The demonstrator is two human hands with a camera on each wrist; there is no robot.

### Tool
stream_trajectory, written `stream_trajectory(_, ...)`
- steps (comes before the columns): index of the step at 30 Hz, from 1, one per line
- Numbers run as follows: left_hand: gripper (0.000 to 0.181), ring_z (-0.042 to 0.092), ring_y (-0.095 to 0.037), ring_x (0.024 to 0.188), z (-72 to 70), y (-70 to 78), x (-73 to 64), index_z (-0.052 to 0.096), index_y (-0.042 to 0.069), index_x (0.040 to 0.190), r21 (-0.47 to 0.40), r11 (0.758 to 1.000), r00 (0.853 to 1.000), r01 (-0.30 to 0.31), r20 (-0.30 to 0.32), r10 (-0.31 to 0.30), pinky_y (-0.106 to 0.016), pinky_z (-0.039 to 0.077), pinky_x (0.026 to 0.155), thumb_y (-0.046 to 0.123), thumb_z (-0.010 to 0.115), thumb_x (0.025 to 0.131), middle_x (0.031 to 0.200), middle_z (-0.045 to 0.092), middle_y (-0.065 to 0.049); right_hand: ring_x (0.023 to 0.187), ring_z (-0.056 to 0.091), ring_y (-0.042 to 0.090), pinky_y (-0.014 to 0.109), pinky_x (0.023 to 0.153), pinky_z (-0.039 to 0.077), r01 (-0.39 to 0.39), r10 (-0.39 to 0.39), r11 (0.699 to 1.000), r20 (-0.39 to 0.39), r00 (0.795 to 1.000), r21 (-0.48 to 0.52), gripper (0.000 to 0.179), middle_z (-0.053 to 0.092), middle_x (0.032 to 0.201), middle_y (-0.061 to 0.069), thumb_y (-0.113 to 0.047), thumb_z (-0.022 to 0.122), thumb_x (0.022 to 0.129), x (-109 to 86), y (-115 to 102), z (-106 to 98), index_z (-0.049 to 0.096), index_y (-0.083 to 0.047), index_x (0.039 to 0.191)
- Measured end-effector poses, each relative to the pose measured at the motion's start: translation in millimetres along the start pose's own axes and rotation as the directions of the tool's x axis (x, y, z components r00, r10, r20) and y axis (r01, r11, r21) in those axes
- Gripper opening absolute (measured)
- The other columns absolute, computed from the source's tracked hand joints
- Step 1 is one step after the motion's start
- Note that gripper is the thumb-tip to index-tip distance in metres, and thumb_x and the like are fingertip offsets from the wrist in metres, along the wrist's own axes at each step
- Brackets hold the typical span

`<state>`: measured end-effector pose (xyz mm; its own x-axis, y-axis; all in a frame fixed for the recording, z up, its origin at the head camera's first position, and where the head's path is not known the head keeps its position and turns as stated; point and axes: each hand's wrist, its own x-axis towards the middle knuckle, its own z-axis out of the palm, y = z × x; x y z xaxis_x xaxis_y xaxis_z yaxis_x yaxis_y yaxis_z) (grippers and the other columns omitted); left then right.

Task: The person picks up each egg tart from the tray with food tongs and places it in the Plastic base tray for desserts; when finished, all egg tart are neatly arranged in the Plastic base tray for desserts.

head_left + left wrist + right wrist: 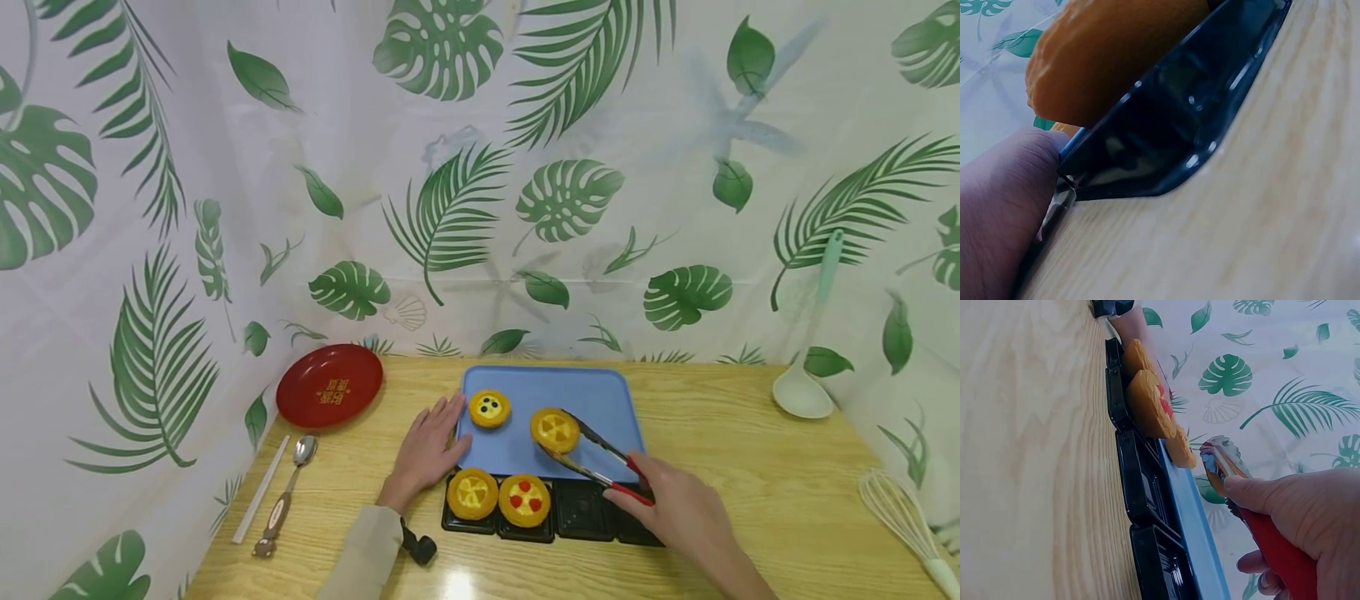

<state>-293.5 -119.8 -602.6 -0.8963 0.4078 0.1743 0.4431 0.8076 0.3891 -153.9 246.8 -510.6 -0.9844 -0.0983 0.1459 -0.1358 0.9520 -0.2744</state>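
Note:
In the head view my right hand (pixel 678 504) grips the red handles of metal tongs (pixel 592 477). Between the tong tips is an egg tart (pixel 556 431) with wedge-shaped yellow topping, over the blue tray (pixel 540 383); the right wrist view shows it raised off the surface. My left hand (pixel 427 450) lies flat at the tray's left edge, its fingers extended and its thumb on the rim. Another tart with dark berries (pixel 489 409) sits at the tray's left. In front, a wedge-topped tart (pixel 472 494) and a red-topped tart (pixel 525 501) occupy black square cups (pixel 585 510).
To the left are a red plate (pixel 330 385), a white stick (pixel 260 492) and a spoon (pixel 281 500). At the right, a pale ladle (pixel 802 393) leans against the leaf-patterned curtain, and a whisk (pixel 903 521) lies near the table's edge.

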Motion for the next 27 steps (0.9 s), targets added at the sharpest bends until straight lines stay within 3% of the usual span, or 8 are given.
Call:
stream_trajectory(10, 0.073, 0.020, -0.023, 0.160, 0.6, -0.7, 1.8, 0.023, 0.017, 0.168, 0.005, 1.000, 1.000, -0.002, 0.004, 0.002, -0.049, 0.016, 0.129, 0.052, 0.042, 0.107, 0.173, 0.024, 0.002, 0.057, 0.044, 0.012, 0.031, 0.048, 0.035, -0.082, 0.080, 0.996, 0.069, 0.994, 0.025, 0.073, 0.051, 0.071, -0.008, -0.068, 0.074, 0.084, -34.1, -3, -15, 0.071, -0.009, 0.128)
stream_trajectory(15, 0.073, 0.020, -0.023, 0.160, 1.8, -1.3, 2.3, 0.022, 0.018, 0.168, 0.012, 1.000, 1.000, -0.002, 0.008, 0.002, -0.049, 0.015, 0.129, 0.053, 0.041, 0.107, 0.173, 0.023, 0.004, 0.053, 0.039, 0.013, 0.030, 0.049, 0.029, -0.120, 0.118, 0.993, 0.094, 0.989, 0.020, 0.054, 0.046, 0.070, -0.008, -0.069, 0.075, 0.082, -53.1, 0, -16, 0.067, -0.018, 0.099)
stream_trajectory(23, 0.073, 0.023, -0.026, 0.159, 1.4, 0.4, 1.8, 0.025, 0.015, 0.167, -0.002, 1.000, 1.000, -0.011, -0.006, 0.011, -0.051, 0.018, 0.128, 0.050, 0.043, 0.107, 0.172, 0.026, 0.001, 0.054, 0.041, 0.015, 0.030, 0.050, 0.027, -0.199, 0.190, 0.980, 0.215, 0.958, 0.020, 0.050, 0.048, 0.072, -0.006, -0.067, 0.077, 0.082, -68.0, 8, -13, 0.057, -0.022, 0.090)
stream_trajectory(27, 0.072, 0.024, -0.028, 0.159, 1.2, 1.2, 1.6, 0.026, 0.014, 0.167, -0.011, 1.000, 1.000, -0.013, -0.014, 0.013, -0.052, 0.019, 0.128, 0.049, 0.045, 0.107, 0.171, 0.028, -0.001, 0.053, 0.042, 0.015, 0.031, 0.050, 0.028, -0.224, 0.209, 0.974, 0.236, 0.949, 0.039, 0.049, 0.049, 0.073, -0.007, -0.067, 0.076, 0.083, -74.2, 11, -11, 0.054, -0.023, 0.088)
